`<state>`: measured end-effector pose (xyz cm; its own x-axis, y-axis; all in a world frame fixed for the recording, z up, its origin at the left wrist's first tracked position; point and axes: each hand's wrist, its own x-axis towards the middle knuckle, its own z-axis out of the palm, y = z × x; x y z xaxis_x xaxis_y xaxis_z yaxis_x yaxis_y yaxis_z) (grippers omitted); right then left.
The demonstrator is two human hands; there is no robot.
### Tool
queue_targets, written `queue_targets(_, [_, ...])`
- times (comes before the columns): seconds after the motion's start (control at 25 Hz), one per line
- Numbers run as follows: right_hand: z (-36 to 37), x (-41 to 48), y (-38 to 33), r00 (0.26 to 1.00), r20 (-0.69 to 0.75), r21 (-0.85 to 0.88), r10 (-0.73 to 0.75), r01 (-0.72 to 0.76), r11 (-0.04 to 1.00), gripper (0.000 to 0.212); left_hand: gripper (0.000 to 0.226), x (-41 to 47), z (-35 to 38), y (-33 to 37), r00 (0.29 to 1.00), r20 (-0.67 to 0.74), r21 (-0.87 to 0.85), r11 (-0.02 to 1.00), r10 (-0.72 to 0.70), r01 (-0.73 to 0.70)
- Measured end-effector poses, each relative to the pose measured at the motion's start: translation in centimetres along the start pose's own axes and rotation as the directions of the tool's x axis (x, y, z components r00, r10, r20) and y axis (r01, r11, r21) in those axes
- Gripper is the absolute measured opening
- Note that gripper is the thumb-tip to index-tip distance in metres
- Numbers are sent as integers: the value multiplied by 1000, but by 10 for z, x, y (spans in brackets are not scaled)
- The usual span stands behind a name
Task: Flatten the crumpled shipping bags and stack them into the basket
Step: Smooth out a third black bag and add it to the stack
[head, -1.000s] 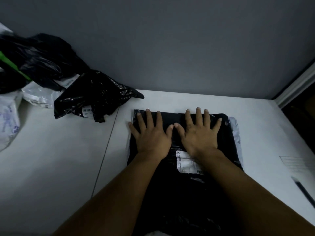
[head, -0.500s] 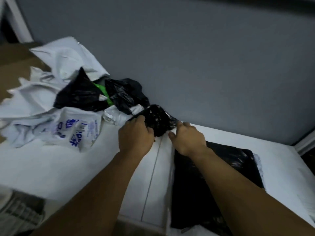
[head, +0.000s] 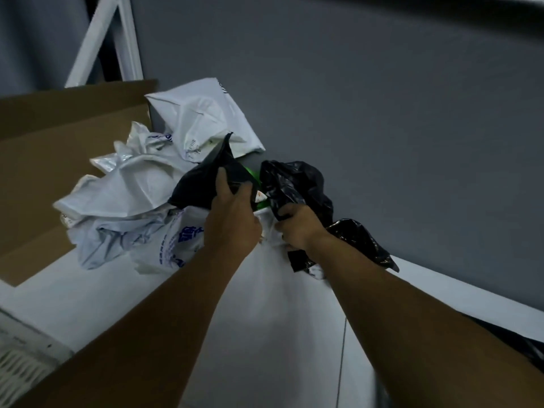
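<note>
A heap of crumpled shipping bags lies at the back of the white table [head: 273, 343]. My left hand [head: 232, 216] grips a matte black bag [head: 203, 181] with a green strip at the heap's middle. My right hand [head: 297, 225] grips a glossy black crumpled bag [head: 294, 181]. Another glossy black bag [head: 359, 242] trails to the right behind my right wrist. White crumpled bags [head: 141, 187] pile up to the left, one with blue print [head: 182, 240]. The flattened black bag [head: 521, 346] shows only at the right edge.
A brown cardboard sheet [head: 44, 160] lies at the left under the heap. A white slatted basket corner [head: 20, 369] shows at the bottom left. A grey wall runs close behind the table, with a white frame [head: 117, 36] at the top left.
Both hands left the flattened black bag, reached left to the heap, and now grip black bags deeper in it. The view has swung left, so the flattened bag slid to the right edge.
</note>
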<state>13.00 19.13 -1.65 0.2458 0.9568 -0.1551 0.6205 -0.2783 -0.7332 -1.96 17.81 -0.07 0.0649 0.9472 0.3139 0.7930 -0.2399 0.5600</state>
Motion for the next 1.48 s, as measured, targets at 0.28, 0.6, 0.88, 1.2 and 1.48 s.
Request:
queue_targets(0.28, [18, 36, 14, 993, -3, 83, 117, -116, 990, 23, 53, 48, 16, -37, 997, -32, 13, 997, -69, 70])
queue_targets(0.6, [-30, -9, -17, 961, -264, 206, -80, 137, 969, 30, 25, 36, -24, 10, 925, -376, -304, 938, 46, -170])
queue_targets(0.88, [-93, -90, -20, 908, -401, 173, -118, 202, 964, 17, 15, -42, -53, 51, 961, -277, -427, 898, -20, -104])
queue_targets(1.2, [-105, -182, 48, 922, -386, 105, -28, 74, 992, 25, 14, -145, -24, 68, 977, 106, -328, 921, -186, 211])
queue_targets(1.48, [-110, -208, 105, 891, -443, -66, -98, 77, 995, 23, 36, -156, 11, 88, 960, 238, -290, 932, -148, 216])
